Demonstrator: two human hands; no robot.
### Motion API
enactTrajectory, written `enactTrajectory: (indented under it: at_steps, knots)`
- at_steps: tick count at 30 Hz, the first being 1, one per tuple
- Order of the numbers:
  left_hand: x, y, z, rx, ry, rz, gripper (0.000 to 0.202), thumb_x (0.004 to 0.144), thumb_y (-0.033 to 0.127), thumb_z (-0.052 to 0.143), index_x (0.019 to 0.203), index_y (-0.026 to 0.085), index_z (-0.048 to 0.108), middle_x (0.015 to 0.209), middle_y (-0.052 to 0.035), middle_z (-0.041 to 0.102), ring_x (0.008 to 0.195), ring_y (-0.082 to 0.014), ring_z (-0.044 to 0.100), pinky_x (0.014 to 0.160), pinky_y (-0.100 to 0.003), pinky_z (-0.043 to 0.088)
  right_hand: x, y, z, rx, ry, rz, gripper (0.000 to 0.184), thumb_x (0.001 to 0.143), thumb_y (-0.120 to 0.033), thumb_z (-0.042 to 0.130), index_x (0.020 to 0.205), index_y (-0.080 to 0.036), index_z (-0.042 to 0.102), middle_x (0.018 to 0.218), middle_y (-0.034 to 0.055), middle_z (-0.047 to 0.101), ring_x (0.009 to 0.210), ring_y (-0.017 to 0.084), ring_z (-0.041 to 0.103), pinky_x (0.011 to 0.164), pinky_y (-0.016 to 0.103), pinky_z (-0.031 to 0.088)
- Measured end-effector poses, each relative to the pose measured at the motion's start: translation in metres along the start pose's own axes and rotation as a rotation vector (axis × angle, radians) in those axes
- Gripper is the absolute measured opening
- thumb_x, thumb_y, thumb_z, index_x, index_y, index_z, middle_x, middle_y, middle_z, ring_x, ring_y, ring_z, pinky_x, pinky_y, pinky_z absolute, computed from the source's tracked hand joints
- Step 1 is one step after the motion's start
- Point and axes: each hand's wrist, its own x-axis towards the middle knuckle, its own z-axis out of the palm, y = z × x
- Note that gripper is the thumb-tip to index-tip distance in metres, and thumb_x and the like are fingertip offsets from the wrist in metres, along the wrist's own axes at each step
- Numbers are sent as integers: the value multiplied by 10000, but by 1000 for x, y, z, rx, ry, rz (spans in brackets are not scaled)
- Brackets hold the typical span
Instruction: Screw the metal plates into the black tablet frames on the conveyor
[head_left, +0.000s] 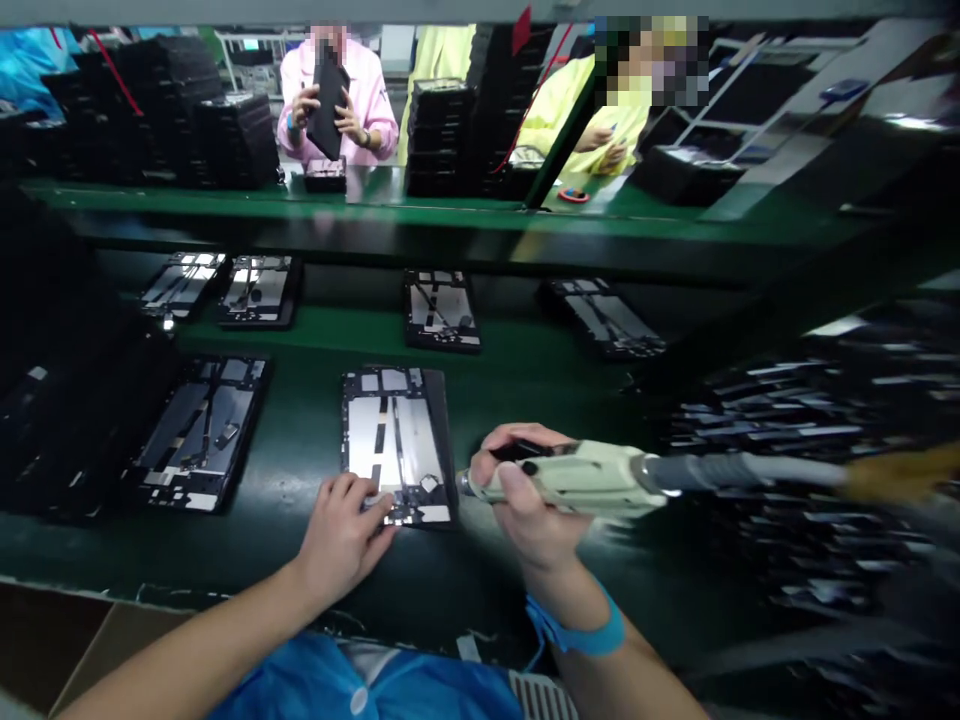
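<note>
1. Your left hand (341, 535) lies in the lower centre of the frame. Its fingers are spread, not closed around anything, and their tips rest on the lower left corner of the open tablet housing (396, 440).
2. The open tablet housing lies flat on the green work surface (525, 380), at the centre of the frame, with its inner side up.
3. Your right hand (525, 500) is just right of the housing, clamped around the electric screwdriver (585, 478). The tool lies nearly level. Its tip points left and sits beside the lower right corner of the housing; whether the tip touches the housing cannot be told.
4. The screwdriver cable (750, 470) runs off to the right edge of the frame.
5. A blue wrist strap (592, 635) circles your right wrist.
6. A second housing (199, 430) lies to the left of centre, apart from the first. Further housings (441, 310) lie in a row above it on the same surface.
7. Containers: stacked black trays (187, 110) stand in the upper left, and a further tray stack (439, 135) in the upper centre. Their contents cannot be seen. Dark stacked parts (810, 450) at the right are blurred.
8. A co-worker in a pink coat (371, 100), upper centre, holds a dark panel (328, 95) upright in both hands.
</note>
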Motion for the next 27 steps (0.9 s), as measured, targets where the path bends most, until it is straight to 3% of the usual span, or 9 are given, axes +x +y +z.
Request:
enactTrajectory:
  at_steps: [4,7,10,14,16,18,21,25,27]
  knots:
    - [-13,-19,-9,81,84,-90,250,969,268,654,1210,224,702,1083,-119,660,1046,-288,577,844,-438,513,7,4,-11,-42,78,62,216,851,-232,768,1042,-230,667,890,3,665,535,121,627,477,277,533]
    - [2,-39,-15,168,65,-181,232,983,299,640,1187,225,722,1093,-117,665,1042,-285,576,881,-446,517,7,7,-15,-78,100,88,202,850,-208,770,1022,-223,664,822,-6,673,540,123,627,493,270,530]
    - [38,-66,-17,239,21,-277,239,990,303,628,1196,246,736,1154,-121,676,1108,-313,575,1032,-546,465,8,9,-18,-98,120,78,206,851,-219,773,1026,-219,665,838,3,689,548,124,632,500,272,533]
    - [110,-117,-15,269,56,-349,241,985,271,614,1181,250,752,1230,-146,672,1247,-368,541,1160,-666,311,11,14,-25,-172,136,71,217,853,-228,779,1040,-215,669,764,-6,685,560,130,639,516,261,529]
    - [145,-145,-14,261,86,-386,231,971,254,629,1160,254,762,1259,-141,670,1312,-366,514,1196,-644,283,12,16,-29,-223,145,82,193,858,-246,776,1017,-206,674,700,-13,669,549,133,632,514,255,526]
    - [172,-174,-19,240,123,-438,228,925,251,702,1143,252,766,1298,-124,665,1339,-337,513,1208,-555,327,14,16,-32,-268,147,98,176,860,-273,772,986,-194,678,660,-12,658,531,135,624,505,253,525]
    - [193,-216,-40,218,242,-594,315,928,320,729,1226,218,720,1362,-113,636,1308,-285,556,1151,-461,430,17,13,-36,-331,146,112,180,855,-294,774,970,-188,685,646,-4,659,525,138,626,500,247,531]
    - [192,-268,-91,232,500,-963,430,1009,392,637,1376,176,588,1424,-128,576,1280,-296,583,1076,-547,498,21,4,-37,-328,145,84,179,843,-277,781,973,-197,689,680,6,675,520,137,637,476,233,532]
    - [188,-288,-114,205,571,-1112,436,1001,395,655,1369,172,588,1402,-130,586,1233,-290,612,1031,-532,537,23,1,-36,-302,150,55,169,835,-258,780,965,-200,690,721,10,680,511,132,637,465,231,536]
